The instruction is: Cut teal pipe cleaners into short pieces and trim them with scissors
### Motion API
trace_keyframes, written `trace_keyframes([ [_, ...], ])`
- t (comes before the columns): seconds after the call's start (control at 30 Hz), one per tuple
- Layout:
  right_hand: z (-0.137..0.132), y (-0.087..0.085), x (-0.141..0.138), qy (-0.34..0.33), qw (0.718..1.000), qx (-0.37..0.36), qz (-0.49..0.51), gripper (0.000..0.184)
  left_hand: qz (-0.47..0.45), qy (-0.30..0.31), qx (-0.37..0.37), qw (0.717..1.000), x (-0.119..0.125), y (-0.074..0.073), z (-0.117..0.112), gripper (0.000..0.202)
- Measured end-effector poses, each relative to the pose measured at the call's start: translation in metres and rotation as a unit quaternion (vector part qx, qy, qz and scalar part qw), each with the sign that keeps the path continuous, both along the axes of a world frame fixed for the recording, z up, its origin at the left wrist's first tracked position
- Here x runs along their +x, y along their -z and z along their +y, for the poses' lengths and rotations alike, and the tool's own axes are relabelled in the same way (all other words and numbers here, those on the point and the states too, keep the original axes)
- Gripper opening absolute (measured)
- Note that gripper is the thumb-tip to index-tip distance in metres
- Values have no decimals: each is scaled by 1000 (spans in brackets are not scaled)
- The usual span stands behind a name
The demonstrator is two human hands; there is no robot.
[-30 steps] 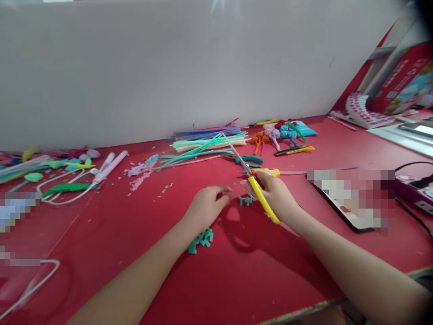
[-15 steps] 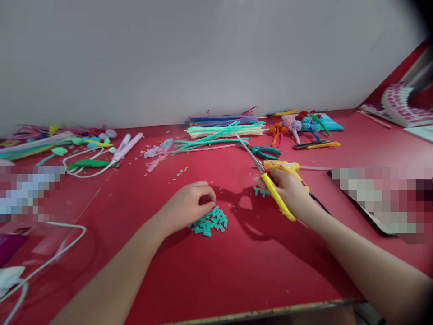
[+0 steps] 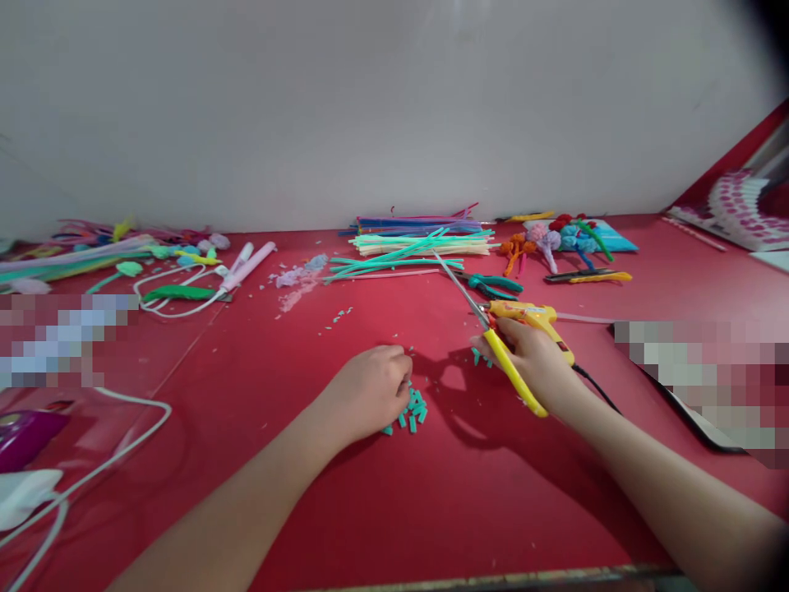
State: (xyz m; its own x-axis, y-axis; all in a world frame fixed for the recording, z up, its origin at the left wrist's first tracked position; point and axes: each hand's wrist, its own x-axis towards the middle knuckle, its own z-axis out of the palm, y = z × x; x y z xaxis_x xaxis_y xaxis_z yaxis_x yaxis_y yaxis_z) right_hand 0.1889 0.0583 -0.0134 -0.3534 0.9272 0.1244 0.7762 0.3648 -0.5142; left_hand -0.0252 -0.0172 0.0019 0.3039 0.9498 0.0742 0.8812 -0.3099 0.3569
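Note:
My left hand (image 3: 375,388) rests palm down over a small heap of short teal pieces (image 3: 414,411), which look like cut pipe cleaner. Its fingers are curled in, and whatever they hold is hidden beneath them. In my right hand (image 3: 535,355) are scissors (image 3: 511,370) with yellow handles, their blades pointing away toward the back of the table. A few more teal pieces (image 3: 479,357) lie by the right fingertips. Just beyond that hand is a yellow hot glue gun (image 3: 523,311), partly covered by it.
Bundled pipe cleaners (image 3: 425,244) lie along the wall, with teal-handled pliers (image 3: 493,284) in front. Fuzzy coloured figures (image 3: 542,240) and a cutter (image 3: 588,277) sit at the back right. A pink corded tool (image 3: 246,267) and white cable (image 3: 136,400) are on the left.
My left hand has closed its finger gap and moved over the teal heap, hiding more of it. The right hand still holds the scissors; the whole view has shifted slightly.

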Motion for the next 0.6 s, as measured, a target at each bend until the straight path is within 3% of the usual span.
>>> trace_keyframes([
  [0.13,-3,-2,-1,-11,1000,-4,7,33,-92,-66,-25,993,0,1,0,8],
  [0.27,-12,-6,-7,-54,997,-40,43,25,-271,-125,-132,945,-1,-3,0,11],
  [0.4,-27,-11,-18,-131,977,-135,102,19,-384,-112,-199,895,9,-6,-2,11],
  [0.6,-39,-10,-24,-150,957,-199,150,15,-408,-99,-170,891,27,0,-7,4],
])
